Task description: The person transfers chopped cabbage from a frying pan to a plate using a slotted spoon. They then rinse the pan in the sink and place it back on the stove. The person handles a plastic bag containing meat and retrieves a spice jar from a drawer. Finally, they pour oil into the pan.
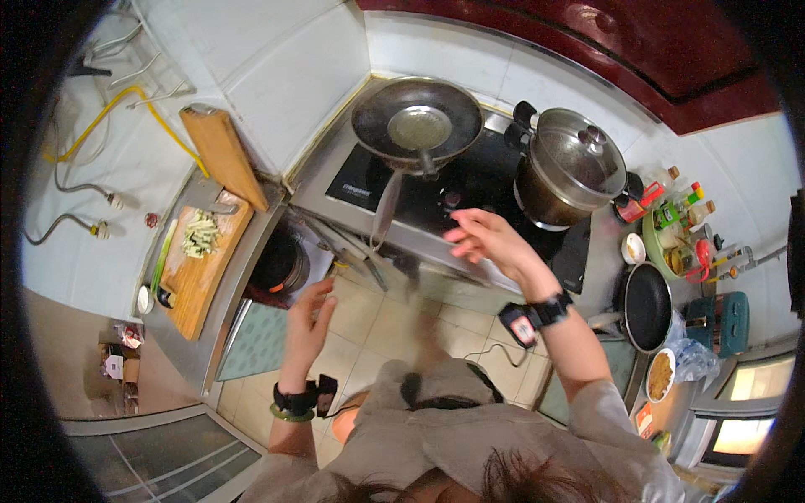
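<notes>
My left hand (310,324) hangs with its fingers apart over the floor, right of the counter edge, and holds nothing. My right hand (487,242) is held above the front edge of the stove, its fingers a little bent and spread, with nothing in it. Beyond it a wok (377,126) stands on the black cooktop (440,201), its handle towards me. A round metal strainer or ladle (420,127) lies in the wok. To the right stands a steel pot (547,188) under a glass lid (569,148).
At the left, a wooden cutting board (204,286) bears cut pale-green vegetable pieces (201,234), a cleaver (220,206) and a green onion (165,254) beside it. Another board (226,157) leans on the wall. At right are bottles (668,215), a frying pan (648,307) and a food bowl (661,376).
</notes>
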`<state>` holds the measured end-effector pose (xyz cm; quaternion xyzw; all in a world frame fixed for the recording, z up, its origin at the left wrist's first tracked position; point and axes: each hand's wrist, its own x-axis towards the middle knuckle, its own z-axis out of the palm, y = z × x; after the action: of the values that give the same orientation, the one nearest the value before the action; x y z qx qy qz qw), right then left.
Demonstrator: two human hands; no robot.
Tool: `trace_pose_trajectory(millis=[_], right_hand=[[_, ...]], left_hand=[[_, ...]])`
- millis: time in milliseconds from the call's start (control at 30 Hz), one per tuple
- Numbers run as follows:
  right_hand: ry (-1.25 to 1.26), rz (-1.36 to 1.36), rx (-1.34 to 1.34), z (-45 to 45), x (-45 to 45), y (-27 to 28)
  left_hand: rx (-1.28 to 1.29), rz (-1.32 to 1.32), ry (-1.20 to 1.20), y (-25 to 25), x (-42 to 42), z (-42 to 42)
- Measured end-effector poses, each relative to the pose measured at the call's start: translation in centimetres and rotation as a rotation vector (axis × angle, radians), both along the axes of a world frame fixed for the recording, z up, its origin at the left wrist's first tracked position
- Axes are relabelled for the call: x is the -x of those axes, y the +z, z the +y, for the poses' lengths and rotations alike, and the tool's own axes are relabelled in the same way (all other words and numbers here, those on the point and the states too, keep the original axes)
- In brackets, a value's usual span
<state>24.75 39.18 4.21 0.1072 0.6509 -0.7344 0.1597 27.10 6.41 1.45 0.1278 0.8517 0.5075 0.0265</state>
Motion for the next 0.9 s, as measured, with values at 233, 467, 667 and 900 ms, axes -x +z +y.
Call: trace_pose_trajectory(millis=[233,467,667,900], right_hand=[[-0.125,-0.279,0.652,-0.5,12.5,-5.5],[-0.380,-0.524,0.820,-0.5,16.7,-4.5],[-0.288,-0.265,0.041,-1.5,12.9,-0.6],[-0.460,0.068,-0.587,-3.0,10.9,0.2]], left_hand=[[0.061,-0.050,0.133,0.5,4.3,-1.3],[0.020,-0.076,0.154,-1.3,7.5,-3.2],[-0.051,-0.124,0.027,-0.9,11.1,-5.8],[-0.081,-0.100,-0.053,-2.9,12.9,-10.3]])
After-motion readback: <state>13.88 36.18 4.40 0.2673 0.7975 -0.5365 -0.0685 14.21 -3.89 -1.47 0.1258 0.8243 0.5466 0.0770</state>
